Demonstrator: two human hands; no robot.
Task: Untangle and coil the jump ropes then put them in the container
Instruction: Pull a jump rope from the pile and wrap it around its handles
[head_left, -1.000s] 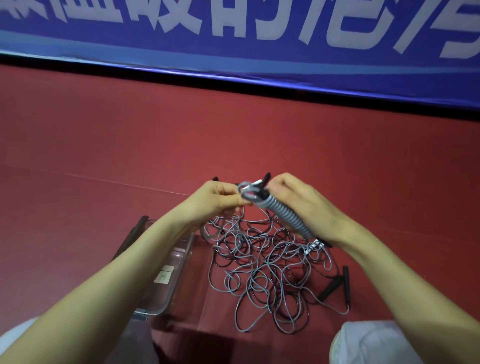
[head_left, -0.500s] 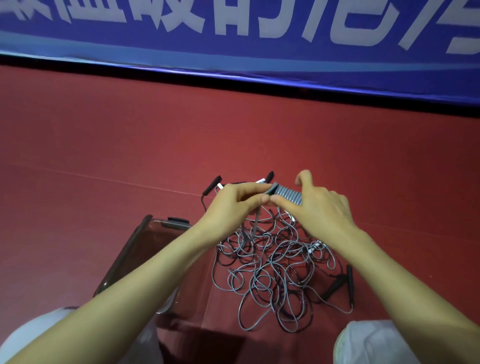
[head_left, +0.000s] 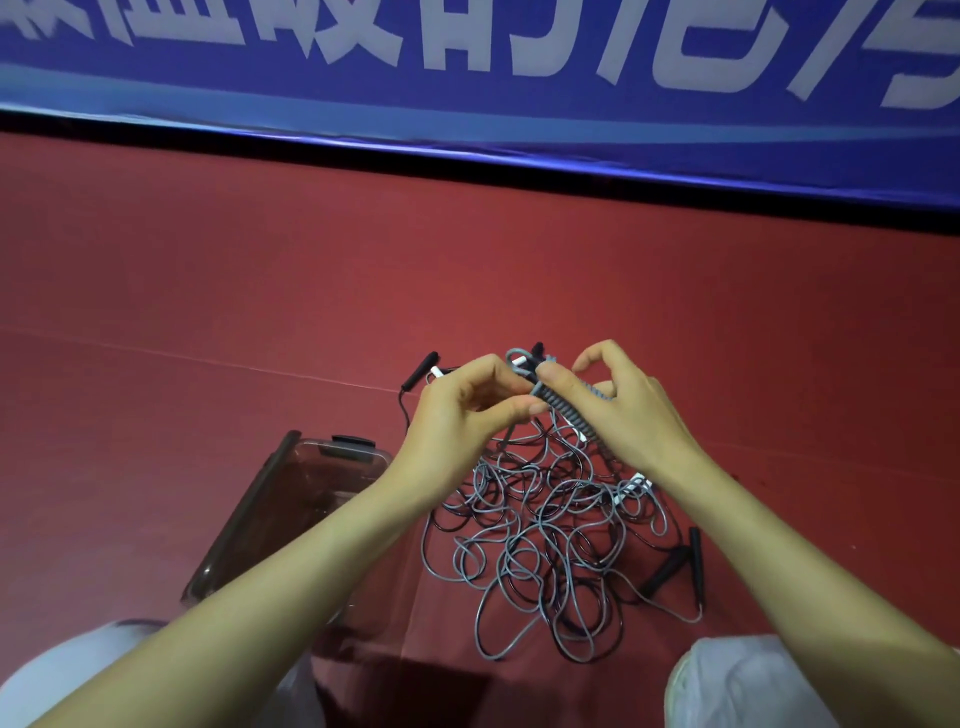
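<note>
Both hands are up over the red floor (head_left: 208, 291) and meeting in the middle. The right grip (head_left: 623, 410) is closed round a coiled bundle (head_left: 570, 417) of grey-and-black jump rope, wound tight and slanting down under the palm. The thumb is pressed on the bundle's upper end and the forefinger is lifted in a hook above it. The left grip (head_left: 462, 415) comes in from the other side, thumb and fingertips pinched on that same upper end. A small grey loop (head_left: 518, 358) pokes up just above the two grips.

Directly beneath the grips lies the tangled pile of ropes (head_left: 540, 530), grey and black cords looping over one another on the floor. Two black handles (head_left: 695, 564) lie below and to the right of the right grip, at the edge of the pile. Another black handle (head_left: 418, 370) lies just left of the left grip's fingertips.

The container (head_left: 248, 512), a smoky clear plastic box, sits on the floor below and left of the left grip, under that forearm, beside the pile. No rope shows inside it.

Far beyond the grips runs a blue banner (head_left: 467, 111) with big white characters. Their tops are cut off and blurred, so I cannot read them. White-trousered knees (head_left: 737, 686) frame the bottom corners.
</note>
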